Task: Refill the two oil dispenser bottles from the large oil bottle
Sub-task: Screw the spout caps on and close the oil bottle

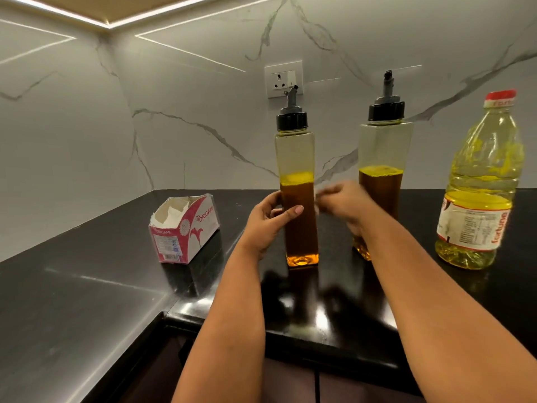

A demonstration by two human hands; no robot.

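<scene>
Two tall clear dispenser bottles with black caps and grey spouts stand on the black counter (87, 286), each about half full of amber oil. My left hand (267, 222) grips the left dispenser bottle (295, 152) at mid height, thumb across its front. Blurred by motion, my right hand (343, 202) hovers between the two bottles with its fingers loosely bent and nothing in it. It partly hides the lower half of the right dispenser bottle (383, 146). The large oil bottle (482, 181), red-capped and holding yellow oil, stands upright at the far right.
An opened pink and white tissue box (183, 228) sits left of the bottles. A marble wall with a white power socket (283, 80) rises close behind them. The counter turns a corner, and its front edge (290, 330) runs just below my forearms.
</scene>
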